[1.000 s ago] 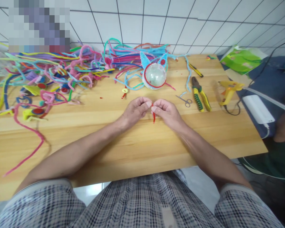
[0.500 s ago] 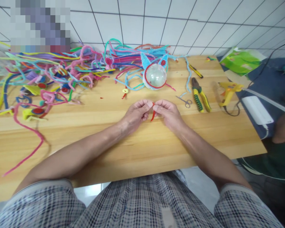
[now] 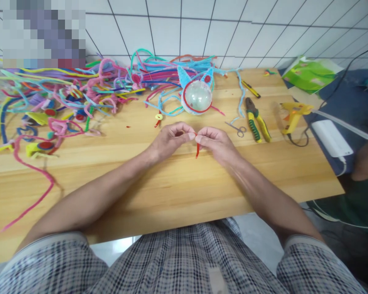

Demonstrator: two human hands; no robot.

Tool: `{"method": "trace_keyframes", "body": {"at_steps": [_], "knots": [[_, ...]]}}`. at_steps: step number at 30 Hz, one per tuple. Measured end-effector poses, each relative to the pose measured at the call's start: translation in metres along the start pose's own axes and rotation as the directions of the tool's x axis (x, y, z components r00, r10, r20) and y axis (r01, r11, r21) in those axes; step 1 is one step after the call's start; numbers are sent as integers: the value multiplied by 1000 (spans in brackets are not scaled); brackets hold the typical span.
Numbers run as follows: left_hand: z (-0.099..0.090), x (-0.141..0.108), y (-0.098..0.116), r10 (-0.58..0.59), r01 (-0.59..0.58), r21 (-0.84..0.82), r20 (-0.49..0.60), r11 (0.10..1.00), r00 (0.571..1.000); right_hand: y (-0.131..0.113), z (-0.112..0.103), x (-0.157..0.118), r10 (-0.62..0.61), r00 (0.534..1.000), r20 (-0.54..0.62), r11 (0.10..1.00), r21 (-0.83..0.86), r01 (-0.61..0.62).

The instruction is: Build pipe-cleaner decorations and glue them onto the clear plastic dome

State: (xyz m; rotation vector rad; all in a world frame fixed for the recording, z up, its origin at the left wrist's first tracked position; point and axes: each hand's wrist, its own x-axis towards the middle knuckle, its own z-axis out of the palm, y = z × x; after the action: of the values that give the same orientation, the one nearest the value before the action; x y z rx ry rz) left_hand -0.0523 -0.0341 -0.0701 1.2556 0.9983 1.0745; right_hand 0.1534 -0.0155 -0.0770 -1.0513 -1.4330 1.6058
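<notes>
Between my hands is a short red pipe cleaner, its loose end hanging down over the wooden table. My left hand pinches its upper end between thumb and forefinger. My right hand pinches it close beside, the fingertips of both hands nearly touching. Just beyond them stands a clear ball with a red rim and light-blue fuzzy ears. A small yellow ring on a red piece lies to the left of the ball.
Colourful pipe cleaners are heaped at the back left. Small scissors, pliers, a yellow-black cutter and a yellow glue gun lie right. A white power strip and another person's arm are at the far right.
My left hand has shifted slightly left, its fingers less bunched and more arched. The red end now hangs straighter down. The whole view has moved slightly.
</notes>
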Motion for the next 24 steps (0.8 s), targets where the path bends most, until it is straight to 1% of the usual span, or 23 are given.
{"method": "trace_keyframes", "body": {"at_steps": [2,5,8,10,12,15,18,20,24], "knots": [[10,-4,-4,-82,69,-160,-75,985,994,1,2,0,-26,999,-30,1000,-2,26],[25,-9,-8,-187,115,-363,-168,925,968,3,7,0,-73,994,-85,997,-27,71],[34,-13,-8,-269,155,-473,-183,867,946,4,10,-1,-79,993,-84,997,-9,79],[35,-14,-5,-303,175,-518,-172,837,937,4,12,-1,-86,994,-73,996,-9,86],[35,-14,-2,-329,189,-557,-162,809,930,5,14,-3,-110,990,-89,993,-49,106],[35,-14,0,-361,201,-595,-161,778,919,7,17,-7,-182,973,-144,970,-188,153],[35,-13,2,-373,203,-603,-171,772,912,8,20,-11,-268,945,-189,929,-311,201],[35,-13,3,-382,206,-609,-174,766,907,8,21,-13,-299,933,-202,915,-338,220],[35,-14,4,-400,228,-623,-149,748,904,5,22,-15,-317,928,-198,901,-368,230]]}}
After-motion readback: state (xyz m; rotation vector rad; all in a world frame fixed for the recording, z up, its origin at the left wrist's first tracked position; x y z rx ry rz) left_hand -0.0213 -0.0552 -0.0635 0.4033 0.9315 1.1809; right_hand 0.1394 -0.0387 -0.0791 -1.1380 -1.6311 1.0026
